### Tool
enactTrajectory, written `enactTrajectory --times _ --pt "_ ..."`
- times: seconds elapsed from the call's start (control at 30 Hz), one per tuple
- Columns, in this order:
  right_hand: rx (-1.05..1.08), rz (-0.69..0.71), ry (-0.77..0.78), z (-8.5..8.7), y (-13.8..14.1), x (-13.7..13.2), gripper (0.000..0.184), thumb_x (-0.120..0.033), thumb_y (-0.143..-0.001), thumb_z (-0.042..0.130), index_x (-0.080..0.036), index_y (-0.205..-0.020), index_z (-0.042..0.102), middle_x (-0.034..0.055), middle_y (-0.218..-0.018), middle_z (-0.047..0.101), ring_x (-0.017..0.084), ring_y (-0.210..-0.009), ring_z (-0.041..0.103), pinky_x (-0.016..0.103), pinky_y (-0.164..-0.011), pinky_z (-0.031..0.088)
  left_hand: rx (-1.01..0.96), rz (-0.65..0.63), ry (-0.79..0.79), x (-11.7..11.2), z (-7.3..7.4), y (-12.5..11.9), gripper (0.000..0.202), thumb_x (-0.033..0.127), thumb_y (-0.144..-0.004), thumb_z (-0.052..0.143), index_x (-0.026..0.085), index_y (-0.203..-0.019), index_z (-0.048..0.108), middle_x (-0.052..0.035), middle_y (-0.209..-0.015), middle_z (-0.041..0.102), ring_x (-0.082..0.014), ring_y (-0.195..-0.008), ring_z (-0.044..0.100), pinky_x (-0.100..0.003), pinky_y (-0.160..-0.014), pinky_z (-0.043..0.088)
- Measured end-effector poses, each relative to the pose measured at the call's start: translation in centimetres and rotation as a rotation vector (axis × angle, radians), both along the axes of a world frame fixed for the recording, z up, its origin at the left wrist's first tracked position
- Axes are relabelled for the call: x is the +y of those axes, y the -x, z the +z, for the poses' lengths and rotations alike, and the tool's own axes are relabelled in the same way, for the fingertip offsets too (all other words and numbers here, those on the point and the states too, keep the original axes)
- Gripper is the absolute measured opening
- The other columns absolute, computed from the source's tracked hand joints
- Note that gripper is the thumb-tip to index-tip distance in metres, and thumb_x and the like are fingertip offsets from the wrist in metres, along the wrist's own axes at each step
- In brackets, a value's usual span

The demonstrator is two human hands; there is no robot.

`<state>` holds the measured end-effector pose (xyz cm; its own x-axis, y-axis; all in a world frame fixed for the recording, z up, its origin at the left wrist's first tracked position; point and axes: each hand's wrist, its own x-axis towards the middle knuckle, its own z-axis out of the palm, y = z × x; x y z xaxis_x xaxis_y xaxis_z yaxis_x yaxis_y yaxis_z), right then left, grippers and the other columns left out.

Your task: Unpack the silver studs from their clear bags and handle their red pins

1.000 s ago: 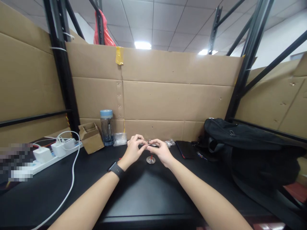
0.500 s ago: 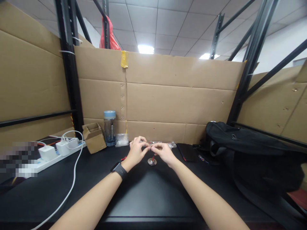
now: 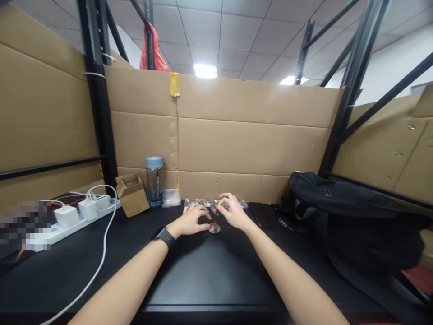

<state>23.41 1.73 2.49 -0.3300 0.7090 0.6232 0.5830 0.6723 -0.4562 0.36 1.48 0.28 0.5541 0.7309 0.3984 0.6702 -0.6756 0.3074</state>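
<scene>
A small round metal disc (image 3: 214, 229) with a red piece standing on it lies on the black table (image 3: 209, 280). My left hand (image 3: 190, 221), with a dark watch (image 3: 163, 236) on its wrist, rests low on the table. Its thumb and forefinger are pinched at the disc's left edge. My right hand (image 3: 232, 212) hovers just behind and right of the disc. Its fingers are curled together over something too small to make out. Several small clear plastic bags (image 3: 203, 202) lie right behind both hands.
At the left are a white power strip (image 3: 64, 223) with chargers and a white cable (image 3: 101, 253), a small cardboard box (image 3: 132, 195) and a blue-capped bottle (image 3: 154, 181). A dark phone (image 3: 264, 214) and a black backpack (image 3: 352, 216) lie at the right. Cardboard walls enclose the table.
Both hands were pinched together above the disc. They have come apart: the left dropped to the table at the disc, and the right shifted slightly back and right.
</scene>
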Motion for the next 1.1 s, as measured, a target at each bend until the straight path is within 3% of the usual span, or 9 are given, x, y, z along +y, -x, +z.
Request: enactTrajectory --times 0.1,0.17,0.33,0.5,0.57,0.67,0.87,0.97,1.1 --pt "-0.096 -0.017 -0.008 0.3 -1.2 0.4 0.006 -0.024 -0.088 0.064 -0.021 -0.083 0.067 0.0082 -0.120 0.059 0.024 -0.116 0.052 0.044 -0.107 0.037 -0.003 0.018 -0.001 0.3 0.1 0.2 0.037 0.049 -0.084 0.065 0.034 -0.118 0.067 -0.0057 -0.130 0.063 -0.0315 -0.124 0.051 -0.051 -0.103 0.038" --pt "-0.201 -0.021 0.014 0.2 -2.0 0.6 0.007 -0.021 -0.085 0.065 -0.021 -0.079 0.068 0.0088 -0.117 0.061 0.025 -0.113 0.053 0.043 -0.105 0.039 0.012 0.067 -0.037 0.7 0.3 0.9 0.031 0.045 -0.086 0.062 0.034 -0.115 0.068 -0.0055 -0.128 0.064 -0.0320 -0.125 0.050 -0.052 -0.102 0.037" --pt "-0.400 -0.030 0.079 -0.6 -3.1 1.1 0.010 -0.014 -0.077 0.066 -0.018 -0.069 0.070 0.0110 -0.110 0.066 0.026 -0.106 0.058 0.036 -0.096 0.043 0.060 0.411 -0.086 3.2 -0.3 5.0 0.026 0.033 -0.089 0.052 0.028 -0.107 0.071 -0.0114 -0.122 0.068 -0.0344 -0.117 0.054 -0.056 -0.098 0.038" --pt "-0.423 0.014 0.132 -0.4 -3.1 1.5 0.012 -0.020 -0.082 0.065 -0.018 -0.073 0.071 0.0074 -0.090 0.070 0.021 -0.087 0.064 0.030 -0.085 0.046 0.178 0.613 0.008 5.3 -2.4 8.9 0.036 0.030 -0.087 0.051 0.030 -0.119 0.065 -0.0102 -0.143 0.056 -0.0344 -0.130 0.047 -0.055 -0.099 0.037" --pt "-0.405 -0.004 0.137 -0.4 -3.3 1.7 0.011 -0.021 -0.086 0.062 -0.017 -0.080 0.072 0.0069 -0.089 0.071 0.020 -0.086 0.065 0.029 -0.084 0.046 0.197 0.645 0.034 5.6 -2.8 9.4 0.041 0.026 -0.087 0.048 0.029 -0.126 0.061 -0.0103 -0.144 0.057 -0.0320 -0.131 0.048 -0.052 -0.100 0.036" --pt "-0.392 -0.057 0.122 -1.0 -3.8 2.4 0.017 -0.016 -0.083 0.064 -0.016 -0.099 0.071 0.0096 -0.103 0.072 0.023 -0.099 0.065 0.031 -0.090 0.046 0.195 0.681 0.022 5.7 -2.9 9.5 0.043 0.024 -0.088 0.046 0.025 -0.129 0.060 -0.0132 -0.131 0.066 -0.0313 -0.123 0.056 -0.050 -0.098 0.035" --pt "-0.399 -0.071 0.226 -2.8 -4.5 3.6 0.032 -0.014 -0.081 0.064 -0.013 -0.113 0.069 0.0142 -0.115 0.072 0.025 -0.106 0.067 0.033 -0.094 0.048 0.164 0.750 -0.042 5.4 -2.3 9.5 0.035 0.023 -0.092 0.041 0.023 -0.114 0.068 -0.0136 -0.106 0.076 -0.0292 -0.108 0.065 -0.047 -0.096 0.030" --pt "-0.403 -0.070 0.235 -3.0 -4.5 3.7 0.031 -0.013 -0.080 0.064 -0.013 -0.111 0.070 0.0133 -0.110 0.073 0.024 -0.100 0.069 0.031 -0.090 0.050 0.166 0.741 -0.049 5.4 -2.3 9.4 0.032 0.025 -0.090 0.045 0.024 -0.111 0.070 -0.0133 -0.110 0.075 -0.0291 -0.111 0.064 -0.046 -0.096 0.030" --pt "-0.374 -0.037 0.185 -2.5 -4.4 3.6 0.030 -0.011 -0.080 0.063 -0.015 -0.109 0.072 0.0121 -0.115 0.073 0.024 -0.109 0.066 0.032 -0.098 0.047 0.193 0.701 -0.035 5.3 -2.3 9.3 0.034 0.033 -0.088 0.053 0.027 -0.117 0.069 -0.0125 -0.124 0.070 -0.0315 -0.119 0.058 -0.047 -0.095 0.032"
